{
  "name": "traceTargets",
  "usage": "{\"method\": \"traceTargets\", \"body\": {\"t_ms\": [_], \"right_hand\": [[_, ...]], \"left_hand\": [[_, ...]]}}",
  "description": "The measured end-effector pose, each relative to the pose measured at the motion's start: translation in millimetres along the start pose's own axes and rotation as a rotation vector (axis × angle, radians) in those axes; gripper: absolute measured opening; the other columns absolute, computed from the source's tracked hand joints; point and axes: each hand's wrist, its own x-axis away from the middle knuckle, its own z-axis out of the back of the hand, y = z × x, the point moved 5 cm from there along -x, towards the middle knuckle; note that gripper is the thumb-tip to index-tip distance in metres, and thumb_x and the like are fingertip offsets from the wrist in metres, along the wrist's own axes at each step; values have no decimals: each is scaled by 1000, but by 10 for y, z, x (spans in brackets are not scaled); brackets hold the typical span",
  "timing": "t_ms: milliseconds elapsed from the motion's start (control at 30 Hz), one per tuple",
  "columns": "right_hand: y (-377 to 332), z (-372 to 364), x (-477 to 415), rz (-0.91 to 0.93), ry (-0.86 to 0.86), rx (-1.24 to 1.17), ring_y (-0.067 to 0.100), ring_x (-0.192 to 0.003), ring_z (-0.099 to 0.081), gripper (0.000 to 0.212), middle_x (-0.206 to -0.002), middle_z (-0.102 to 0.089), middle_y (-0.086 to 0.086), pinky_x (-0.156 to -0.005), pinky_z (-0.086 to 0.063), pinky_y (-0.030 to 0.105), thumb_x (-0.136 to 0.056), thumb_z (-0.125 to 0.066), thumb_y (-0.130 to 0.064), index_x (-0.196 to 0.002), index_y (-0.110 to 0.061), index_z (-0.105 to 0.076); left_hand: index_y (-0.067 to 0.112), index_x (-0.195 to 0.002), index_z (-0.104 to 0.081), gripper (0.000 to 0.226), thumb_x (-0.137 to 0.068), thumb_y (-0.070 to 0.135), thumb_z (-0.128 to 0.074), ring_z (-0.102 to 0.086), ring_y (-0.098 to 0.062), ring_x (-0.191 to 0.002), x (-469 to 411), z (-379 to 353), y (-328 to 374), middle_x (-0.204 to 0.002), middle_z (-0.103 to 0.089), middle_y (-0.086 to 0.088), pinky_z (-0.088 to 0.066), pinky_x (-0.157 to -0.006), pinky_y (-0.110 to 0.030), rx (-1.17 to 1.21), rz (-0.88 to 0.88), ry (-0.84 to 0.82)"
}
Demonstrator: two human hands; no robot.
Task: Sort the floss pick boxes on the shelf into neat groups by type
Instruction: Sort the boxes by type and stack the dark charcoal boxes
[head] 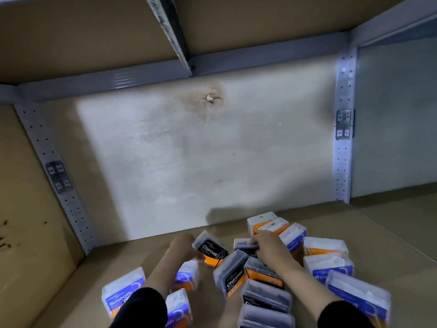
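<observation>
Several floss pick boxes lie on the brown shelf board [123,261]. My left hand [183,245] grips a black and orange "Charcoal" box [210,248], tilted and lifted a little off the board. My right hand [267,242] rests on another dark charcoal box [243,245] further back, fingers curled over its top. More charcoal boxes [233,272] run in a row toward me. Blue "Smooth" boxes [124,290] sit at the left. Blue "Round" boxes [328,268] and white and orange boxes [267,223] stand at the right.
The pale back wall [201,157] of the shelf unit stands behind the boxes. Perforated metal uprights [343,138] frame the bay at both sides. Another shelf board with a metal crossbar [170,31] hangs overhead. Bare board lies at the left and far right.
</observation>
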Motion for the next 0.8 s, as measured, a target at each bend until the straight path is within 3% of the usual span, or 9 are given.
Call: {"method": "traceTargets", "body": {"t_ms": [100, 367, 433, 533, 667, 800], "right_hand": [[9, -7, 3, -13, 9, -10, 20, -102, -64, 24, -112, -68, 6, -89, -50, 26, -91, -51, -11, -109, -17, -66], [26, -14, -29, -15, 5, -22, 23, -101, -63, 23, -110, -67, 8, -79, -44, 24, -90, -50, -8, -106, -15, -65], [29, -13, -32, -16, 2, -20, 22, -101, -63, 22, -111, -67, 8, -82, -46, 25, -90, -51, -9, -107, -15, -65], [34, -28, -38, -17, -10, -17, 21, -100, -63, 21, -111, -67, 7, -87, -49, 27, -90, -52, -11, -106, -16, -64], [28, -41, -53, -12, -8, 25, 23, -100, -64, 22, -112, -66, 8, -87, -49, 27, -89, -52, -8, -106, -14, -65], [-10, -42, -76, -20, -39, 104, 27, -96, -65, 24, -108, -67, 12, -82, -49, 29, -90, -49, -3, -106, -11, -65]], "left_hand": [[3, -115, -61, 41, -79, 23, -70, -59, -25, -116, 9, 7, 33, -120, -65, -15, -46, -92, -31, -19, -16, 1], [10, -114, -65, 42, -73, 17, -72, -63, -18, -110, -45, -196, 73, -118, -68, -12, -41, -75, -24, 3, -57, -51], [8, -125, -54, 60, -71, 22, -76, -58, -22, -116, -41, -195, 79, -127, -61, -11, -40, -79, -23, 38, -55, -39], [9, -141, -33, 83, -72, 26, -77, -45, -24, -129, -4, -119, 143, -142, -40, -9, -40, -98, -28, 61, -152, 25], [16, -131, -49, 57, -78, 19, -70, -51, -20, -120, 98, -65, 288, -136, -44, -2, -44, -93, -26, -51, -358, 100], [20, -129, -56, 45, -85, 16, -60, -54, -21, -120, 117, -179, 314, -135, -49, 0, -45, -95, -27, -123, -379, 80]]}}
